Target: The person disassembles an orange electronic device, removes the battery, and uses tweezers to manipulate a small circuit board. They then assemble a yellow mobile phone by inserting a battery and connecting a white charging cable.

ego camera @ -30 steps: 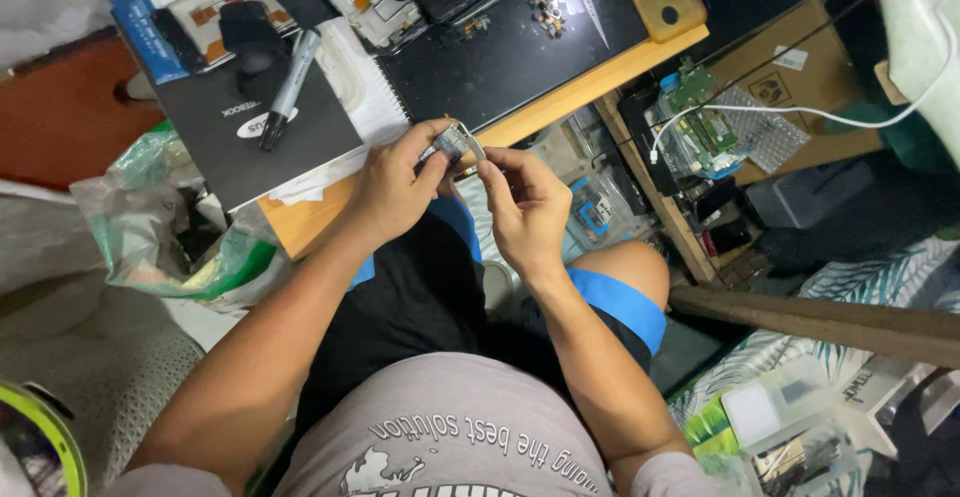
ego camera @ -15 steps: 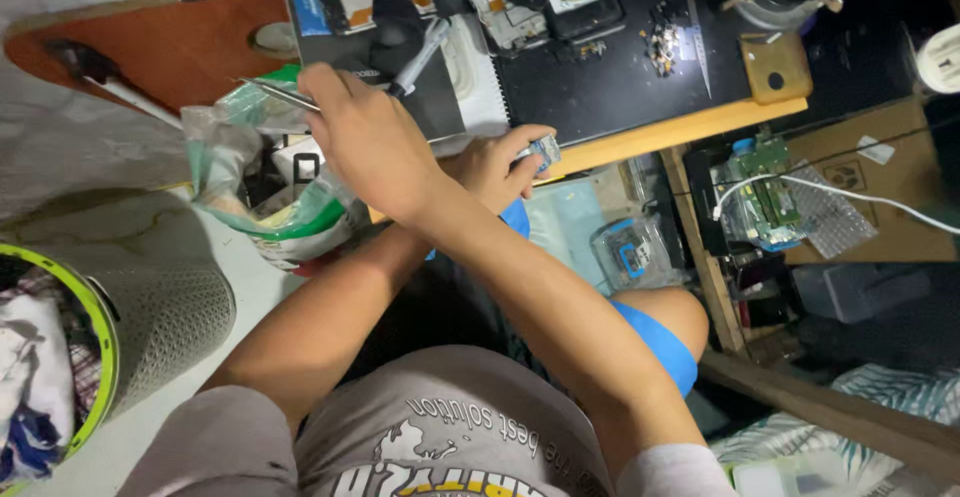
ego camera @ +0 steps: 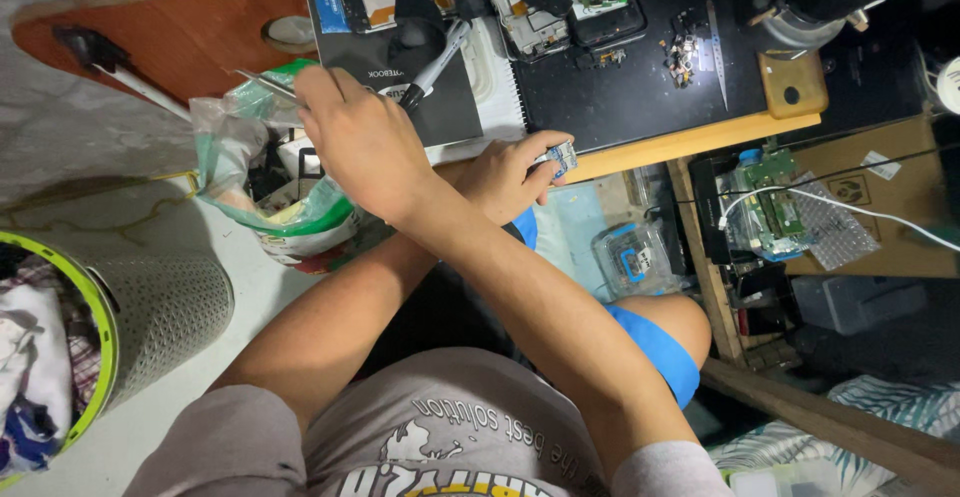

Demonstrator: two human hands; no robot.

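Cluttered with phone parts, the black work mat (ego camera: 640, 97) lies beyond crossed arms: the right hand (ego camera: 365, 142) pinches slim tweezers (ego camera: 265, 84) above a plastic bag (ego camera: 255, 182), while the left hand (ego camera: 505, 177) grips a small blue-edged component (ego camera: 562, 157) at the desk's edge.

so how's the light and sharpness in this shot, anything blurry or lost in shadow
Head view: the pale floor at the left is brightly lit, the right hand with the tweezers and the left hand holding a small part look fairly sharp, the far right under the desk sinks into shadow, and straight edges bow from a wide lens.
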